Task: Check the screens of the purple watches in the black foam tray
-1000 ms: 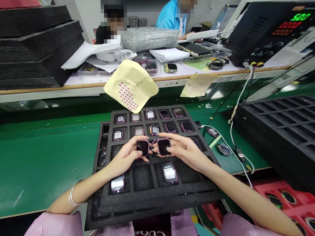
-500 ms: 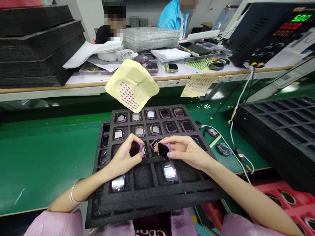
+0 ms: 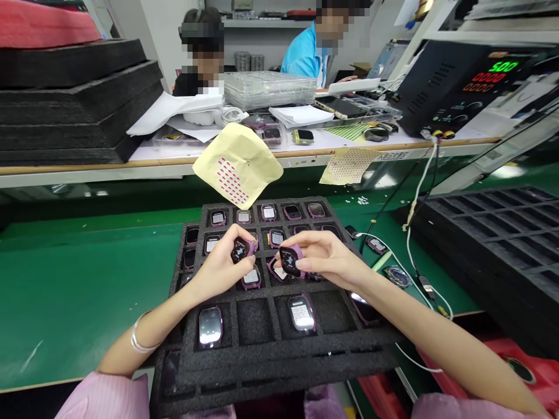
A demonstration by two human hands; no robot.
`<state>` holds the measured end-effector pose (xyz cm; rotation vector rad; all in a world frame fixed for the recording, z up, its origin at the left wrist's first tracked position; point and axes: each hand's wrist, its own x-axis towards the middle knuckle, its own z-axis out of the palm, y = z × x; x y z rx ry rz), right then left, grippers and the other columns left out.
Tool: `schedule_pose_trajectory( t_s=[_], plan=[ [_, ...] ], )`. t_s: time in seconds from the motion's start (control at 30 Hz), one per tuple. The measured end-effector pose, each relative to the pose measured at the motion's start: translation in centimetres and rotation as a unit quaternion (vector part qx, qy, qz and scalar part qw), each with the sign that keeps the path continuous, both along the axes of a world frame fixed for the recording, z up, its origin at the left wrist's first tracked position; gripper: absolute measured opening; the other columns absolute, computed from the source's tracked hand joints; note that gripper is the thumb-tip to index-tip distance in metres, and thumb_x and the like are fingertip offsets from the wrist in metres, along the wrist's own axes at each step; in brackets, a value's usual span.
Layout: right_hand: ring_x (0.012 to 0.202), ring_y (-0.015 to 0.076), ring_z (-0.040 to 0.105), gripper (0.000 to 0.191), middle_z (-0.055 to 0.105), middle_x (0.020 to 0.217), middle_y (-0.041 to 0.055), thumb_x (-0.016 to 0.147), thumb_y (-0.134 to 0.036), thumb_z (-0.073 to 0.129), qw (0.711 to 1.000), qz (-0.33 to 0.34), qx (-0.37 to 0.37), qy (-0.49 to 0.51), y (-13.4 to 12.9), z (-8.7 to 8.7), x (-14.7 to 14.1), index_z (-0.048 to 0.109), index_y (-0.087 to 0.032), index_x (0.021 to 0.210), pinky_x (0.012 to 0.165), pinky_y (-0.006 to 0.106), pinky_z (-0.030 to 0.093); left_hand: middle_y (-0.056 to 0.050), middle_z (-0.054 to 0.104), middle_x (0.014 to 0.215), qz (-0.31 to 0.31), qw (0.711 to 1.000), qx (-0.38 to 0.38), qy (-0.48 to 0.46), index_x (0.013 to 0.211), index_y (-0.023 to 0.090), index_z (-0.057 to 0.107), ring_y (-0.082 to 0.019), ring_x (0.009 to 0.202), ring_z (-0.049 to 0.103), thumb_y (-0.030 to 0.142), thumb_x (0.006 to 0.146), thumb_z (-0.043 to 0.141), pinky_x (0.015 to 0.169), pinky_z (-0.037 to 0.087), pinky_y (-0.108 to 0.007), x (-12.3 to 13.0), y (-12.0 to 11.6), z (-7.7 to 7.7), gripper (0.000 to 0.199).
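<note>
Over a black foam tray (image 3: 257, 359), my left hand (image 3: 225, 262) pinches a purple-cased watch (image 3: 241, 250) whose dark face shows small lit marks. Just to the right, my right hand (image 3: 325, 259) grips a second purple-cased watch (image 3: 290, 261) by its edge, its face also lit with small marks. The two held watches are apart. In the tray's compartments lie several more purple watches, among them one with a bright white screen (image 3: 301, 313) and one at the lower left (image 3: 210, 326). My hands hide part of the middle rows.
A yellow sheet with red marks (image 3: 238, 166) hangs from the shelf edge behind the tray. Black foam trays (image 3: 489, 233) are stacked at right, others (image 3: 70, 110) at upper left. White cables (image 3: 410, 233) run beside a power supply (image 3: 454, 87). Two people sit beyond the shelf.
Both held watches' faces, dark before, now show lit marks. The view has shifted, so the shelf and tray appear lower. Both hands keep hold of their watches.
</note>
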<state>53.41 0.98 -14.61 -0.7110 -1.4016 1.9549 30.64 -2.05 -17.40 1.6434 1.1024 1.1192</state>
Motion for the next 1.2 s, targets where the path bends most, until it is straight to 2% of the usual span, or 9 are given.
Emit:
schedule_pose_trajectory(
  t_s=[0.23, 0.33, 0.53, 0.7, 0.83, 0.93, 1.03, 1.2],
  plan=[
    [0.092, 0.0236, 0.07, 0.035, 0.072, 0.098, 0.0078, 0.07, -0.022, 0.081, 1.0, -0.025, 0.011, 0.014, 1.3, -1.5, -0.4, 0.069, -0.018, 0.102, 0.085, 0.034, 0.052, 0.001, 0.05, 0.087, -0.01, 1.0, 0.02, -0.02, 0.094, 0.02, 0.047, -0.015, 0.083, 0.05, 0.011, 0.079, 0.055, 0.075, 0.039, -0.028, 0.6, 0.4, -0.8, 0.019],
    [0.089, 0.0223, 0.071, 0.034, 0.073, 0.094, 0.0071, 0.07, -0.021, 0.081, 0.999, -0.035, 0.009, 0.005, 1.1, -1.9, -0.2, 0.07, -0.017, 0.101, 0.084, 0.032, 0.052, 0.001, 0.05, 0.086, -0.003, 1.0, 0.026, -0.008, 0.091, 0.02, 0.047, -0.015, 0.082, 0.049, 0.007, 0.076, 0.054, 0.077, 0.039, -0.028, 0.6, 0.3, -1.2, 0.021],
    [0.091, 0.023, 0.071, 0.034, 0.072, 0.097, 0.0073, 0.07, -0.021, 0.08, 0.999, -0.034, 0.016, -0.005, 0.6, -1.6, -0.1, 0.069, -0.017, 0.102, 0.087, 0.033, 0.051, 0.001, 0.049, 0.087, -0.001, 1.0, 0.009, -0.021, 0.097, 0.021, 0.046, -0.015, 0.081, 0.051, 0.012, 0.08, 0.055, 0.075, 0.041, -0.028, 0.6, 0.4, -1.5, 0.021],
    [0.09, 0.0216, 0.07, 0.035, 0.072, 0.094, 0.0082, 0.069, -0.02, 0.081, 0.999, -0.036, 0.015, -0.025, 0.6, -1.7, -0.1, 0.069, -0.016, 0.101, 0.079, 0.029, 0.052, 0.0, 0.051, 0.086, 0.009, 0.999, 0.037, -0.003, 0.091, 0.02, 0.048, -0.015, 0.082, 0.051, 0.006, 0.074, 0.055, 0.077, 0.04, -0.027, 0.5, 0.4, -1.5, 0.022],
    [0.089, 0.0232, 0.07, 0.036, 0.072, 0.093, 0.0082, 0.069, -0.023, 0.082, 0.999, -0.022, 0.019, -0.027, 0.6, -1.8, 0.0, 0.069, -0.016, 0.102, 0.081, 0.032, 0.051, 0.001, 0.05, 0.085, 0.007, 1.0, 0.021, -0.018, 0.095, 0.021, 0.048, -0.014, 0.077, 0.051, 0.012, 0.078, 0.057, 0.072, 0.041, -0.027, 0.5, 0.5, -1.7, 0.021],
    [0.089, 0.023, 0.07, 0.036, 0.071, 0.092, 0.0079, 0.068, -0.023, 0.082, 0.999, -0.023, 0.02, -0.032, 0.5, -1.8, 0.0, 0.068, -0.015, 0.101, 0.082, 0.033, 0.051, 0.002, 0.05, 0.084, 0.01, 0.999, 0.03, -0.027, 0.092, 0.021, 0.048, -0.014, 0.077, 0.051, 0.01, 0.076, 0.056, 0.073, 0.041, -0.027, 0.5, 0.5, -1.7, 0.021],
    [0.088, 0.0215, 0.069, 0.036, 0.071, 0.092, 0.0084, 0.068, -0.022, 0.082, 0.999, -0.03, 0.019, -0.041, 0.4, -1.7, 0.0, 0.068, -0.014, 0.1, 0.078, 0.03, 0.052, 0.001, 0.05, 0.084, 0.006, 0.999, 0.044, -0.018, 0.089, 0.02, 0.048, -0.014, 0.08, 0.05, 0.007, 0.073, 0.055, 0.075, 0.04, -0.027, 0.5, 0.5, -1.7, 0.022],
    [0.086, 0.02, 0.068, 0.036, 0.071, 0.091, 0.0079, 0.069, -0.021, 0.081, 0.999, -0.024, 0.022, -0.029, 0.1, -1.4, 0.0, 0.067, -0.014, 0.101, 0.071, 0.028, 0.052, 0.0, 0.05, 0.087, 0.001, 0.999, 0.028, -0.024, 0.095, 0.02, 0.047, -0.015, 0.082, 0.051, 0.012, 0.078, 0.056, 0.076, 0.04, -0.028, 0.4, 0.4, -1.7, 0.022]
  ],
)
